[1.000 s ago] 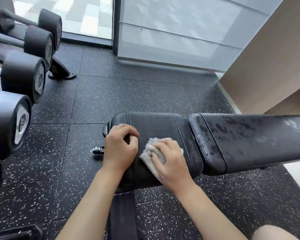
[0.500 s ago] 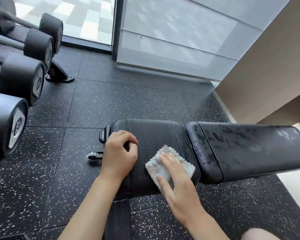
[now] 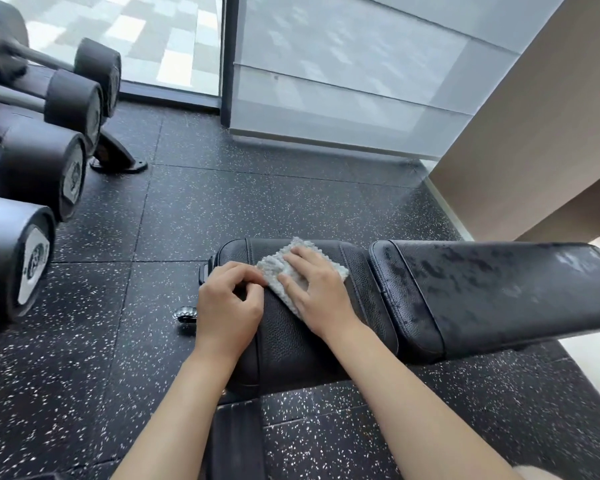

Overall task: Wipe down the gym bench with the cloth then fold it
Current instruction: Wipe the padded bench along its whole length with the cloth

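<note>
A person stood over a black padded leather gym bench point(image 3: 326, 327), both bare forearms reaching down to its short seat pad. The right hand point(image 3: 317, 285) lay flat, fingers point(image 3: 300, 259) spread and released, palm pressing a small pale grey textured cloth with a scalloped edge point(image 3: 274, 271) against the leather. Nothing was pinched; the cloth was held only by downward pressure, which suits a wiping stroke. The cloth sat under and just ahead of those fingers, near the far edge of the seat pad, one corner poking out toward the other hand.

The left hand point(image 3: 227, 306) rested on the seat pad's left end, just beside the cloth. Its fingers point(image 3: 246, 277) were curled in loosely, clenched on nothing, and the fingertips sat at or almost at the cloth's nearest corner. It seemed placed there to steady the body, or perhaps to catch that corner.

To the right of the right hand's fingers stretched the long black back pad point(image 3: 499, 292), mottled with damp streaks. By the look of it, wiping was under way and folding had not begun.

Well to the left of both hands stood a rack of black round-headed dumbbells point(image 3: 39, 174) on the speckled black rubber floor point(image 3: 222, 209). A small metal knob point(image 3: 186, 313) showed just left of the left wrist.
</note>
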A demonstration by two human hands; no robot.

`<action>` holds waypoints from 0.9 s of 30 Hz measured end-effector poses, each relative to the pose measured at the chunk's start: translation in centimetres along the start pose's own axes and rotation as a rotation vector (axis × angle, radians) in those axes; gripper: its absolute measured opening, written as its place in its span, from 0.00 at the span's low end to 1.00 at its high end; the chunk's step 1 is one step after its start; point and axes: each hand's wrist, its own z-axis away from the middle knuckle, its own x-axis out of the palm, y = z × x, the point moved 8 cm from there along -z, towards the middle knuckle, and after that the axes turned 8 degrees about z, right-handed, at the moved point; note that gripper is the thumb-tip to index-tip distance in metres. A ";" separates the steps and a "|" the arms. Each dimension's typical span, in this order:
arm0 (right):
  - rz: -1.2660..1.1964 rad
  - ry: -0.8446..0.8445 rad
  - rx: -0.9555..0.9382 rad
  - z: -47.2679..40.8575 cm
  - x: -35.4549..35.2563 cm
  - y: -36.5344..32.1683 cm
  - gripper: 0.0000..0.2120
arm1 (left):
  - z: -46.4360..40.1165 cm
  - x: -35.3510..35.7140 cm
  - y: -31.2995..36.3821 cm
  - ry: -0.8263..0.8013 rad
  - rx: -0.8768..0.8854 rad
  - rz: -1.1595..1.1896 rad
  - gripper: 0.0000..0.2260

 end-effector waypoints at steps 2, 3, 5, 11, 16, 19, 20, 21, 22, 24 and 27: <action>-0.014 0.025 -0.004 0.4 -0.3 -0.5 0.19 | 0.0 -0.6 0.0 0.021 -0.012 0.020 0.11; -0.033 0.032 -0.005 1.4 -0.5 -0.6 0.18 | -0.1 -0.9 -0.1 0.028 -0.022 0.024 0.11; -0.084 0.048 -0.016 4.2 -0.9 -0.7 0.15 | -0.2 -1.3 -0.6 0.037 -0.048 0.020 0.11; -0.133 0.057 -0.087 9.4 -1.0 -0.1 0.12 | 0.1 -0.6 -0.6 0.013 -0.045 -0.003 0.13; -0.102 0.110 0.040 -0.2 -1.7 1.5 0.11 | -0.2 -0.4 -0.7 -0.002 -0.033 -0.034 0.12; -0.109 0.083 0.098 -4.4 -0.9 0.6 0.13 | -0.6 -1.2 -1.0 -0.032 0.004 -0.158 0.11; -0.113 0.076 0.103 -4.7 -0.5 0.0 0.14 | -0.9 -1.8 -1.5 -0.032 -0.016 -0.194 0.11; -0.122 0.072 0.101 -4.4 -0.2 -0.7 0.14 | -1.2 -2.5 -2.0 -0.027 -0.051 -0.216 0.10; -0.132 0.071 0.081 -3.5 0.0 -1.4 0.14 | -1.3 -3.1 -2.5 -0.022 -0.082 -0.226 0.10; -0.151 0.072 -0.018 -0.1 0.3 -3.1 0.13 | -1.6 -3.7 -3.0 -0.043 -0.101 -0.221 0.11; -0.173 0.007 -0.193 7.1 0.4 -4.5 0.11 | -1.7 -3.6 -3.4 -0.118 -0.151 -0.190 0.09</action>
